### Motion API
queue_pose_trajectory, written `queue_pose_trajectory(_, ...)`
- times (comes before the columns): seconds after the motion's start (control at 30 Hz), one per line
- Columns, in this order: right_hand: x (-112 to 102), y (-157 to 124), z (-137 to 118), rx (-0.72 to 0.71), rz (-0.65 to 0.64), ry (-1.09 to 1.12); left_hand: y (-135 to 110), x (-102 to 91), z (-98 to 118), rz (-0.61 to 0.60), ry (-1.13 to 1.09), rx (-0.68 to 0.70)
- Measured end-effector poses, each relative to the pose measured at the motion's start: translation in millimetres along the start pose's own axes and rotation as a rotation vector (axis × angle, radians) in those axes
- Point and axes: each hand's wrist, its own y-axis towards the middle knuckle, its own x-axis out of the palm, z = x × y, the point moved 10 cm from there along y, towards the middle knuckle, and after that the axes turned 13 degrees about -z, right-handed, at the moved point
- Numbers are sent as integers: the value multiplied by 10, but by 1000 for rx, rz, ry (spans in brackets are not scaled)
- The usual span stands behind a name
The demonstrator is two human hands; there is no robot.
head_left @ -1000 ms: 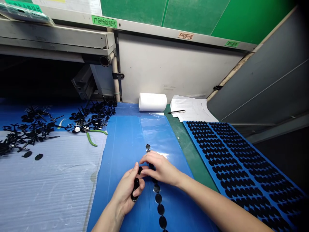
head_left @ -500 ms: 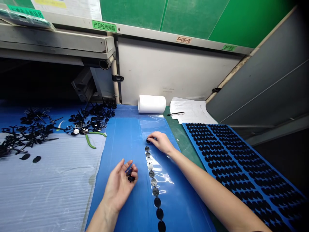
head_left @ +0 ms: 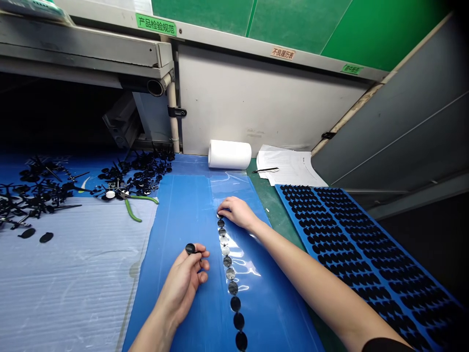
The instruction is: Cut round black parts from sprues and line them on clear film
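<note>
My right hand (head_left: 236, 212) is at the far end of a line of glossy black discs (head_left: 235, 304), its fingertips pinching the farthest disc (head_left: 219, 215) down at the blue sheet (head_left: 179, 220). The line runs toward me along a strip of clear film (head_left: 271, 293). To the left of it, my left hand (head_left: 185, 278) is raised above the sheet. Its thumb and forefinger hold a black disc (head_left: 190, 248) up; the other fingers are curled, and whether more discs lie behind them I cannot tell.
Black sprues (head_left: 40, 195) are heaped at the left beside green-handled nippers (head_left: 132, 210) and two loose discs (head_left: 46, 237). A white roll (head_left: 229, 154) and papers (head_left: 287, 164) with a pen (head_left: 266, 170) lie at the back. At right, a blue board (head_left: 331, 230) carries rows of black discs.
My right hand has lowered slightly leftward, setting its disc at the line's far end. My left hand has turned over, bringing one disc up between thumb and forefinger. The view has shifted a little.
</note>
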Motion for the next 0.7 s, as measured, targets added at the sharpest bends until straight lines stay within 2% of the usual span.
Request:
queue_pose_trajectory(0.13, 10, 1, 1, 2, -8, -9, -1, 29, -22, -11, 47, -14)
queue_pose_trajectory(0.33, 23, 5, 8, 3, -5, 11, 18, 171, -75, -146, -29, -66)
queue_pose_trajectory(0.57, 49, -40, 44, 21, 45, 110, 57, 97, -7, -49, 206, -11)
queue_pose_trajectory(0.7, -30, -71, 66, 21, 88, 230, 103, 125, 31, -44, 317, 21)
